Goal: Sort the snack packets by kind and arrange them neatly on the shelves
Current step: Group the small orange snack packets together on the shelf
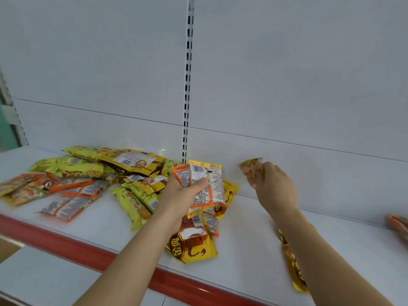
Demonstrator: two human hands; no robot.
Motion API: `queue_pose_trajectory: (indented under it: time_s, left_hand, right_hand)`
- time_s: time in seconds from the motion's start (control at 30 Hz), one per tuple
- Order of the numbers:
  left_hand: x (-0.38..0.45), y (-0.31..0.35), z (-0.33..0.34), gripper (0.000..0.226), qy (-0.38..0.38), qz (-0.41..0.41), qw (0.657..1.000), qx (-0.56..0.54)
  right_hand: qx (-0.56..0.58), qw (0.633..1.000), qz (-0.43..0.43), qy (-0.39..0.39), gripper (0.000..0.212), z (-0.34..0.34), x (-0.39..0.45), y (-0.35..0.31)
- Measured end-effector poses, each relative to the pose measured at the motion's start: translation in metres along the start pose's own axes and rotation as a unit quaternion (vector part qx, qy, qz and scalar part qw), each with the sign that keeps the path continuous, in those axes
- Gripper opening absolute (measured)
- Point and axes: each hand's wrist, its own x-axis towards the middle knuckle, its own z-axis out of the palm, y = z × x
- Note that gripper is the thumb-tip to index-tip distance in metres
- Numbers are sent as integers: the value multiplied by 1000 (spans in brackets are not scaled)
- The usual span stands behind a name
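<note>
Head cam looks down on a white shelf (pixel 254 246) with a red front edge, and honestly the sorting has barely started. Most snack packets (pixel 92 180) sit in one mixed heap on the shelf's left half: lime-yellow ones toward the back, orange-and-white ones toward the left front, gold ones (pixel 192 246) near the middle front. Left hand (pixel 178 199) grips a small stack of orange-and-white packets (pixel 203 186) just above the heap, thumb clamped on top. Right hand (pixel 273 186) pinches a single orange packet (pixel 251 171), blurry, near the back wall on the right half. Another orange packet (pixel 397 226) lies at the far right edge, possibly a started group. No boxes or bins anywhere, just the shelf.
</note>
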Motion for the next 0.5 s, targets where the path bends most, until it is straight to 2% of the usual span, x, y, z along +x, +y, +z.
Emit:
queue_pose_trajectory:
  time_s: [0.1,0.17,0.23,0.3,0.37,0.43,0.5]
  left_hand:
    - [-1,2,11,64,21,31,999,5]
    - [-2,2,19,73,25,22,999,7]
    - [-5,1,25,44,31,23,999,-8]
    - [-8,-2,26,31,27,-2,997,-66]
    - [-12,-2,21,49,2,-32,991,-131]
    - [-17,-1,16,77,6,-20,993,-112]
    - [-16,0,7,98,26,7,998,-57]
  right_hand:
    - [220,972,35,71,11,-33,-11,-19]
    - [322,946,15,32,6,-47,-26,-41]
    - [356,933,5,-44,4,-45,-42,-58]
    - [368,927,7,-66,7,-34,-53,-65]
    - [348,936,1,-50,12,-25,-59,-73]
    - [319,947,-35,-17,15,-18,-64,-82]
    - [344,937,-57,-21,22,-14,-65,-91]
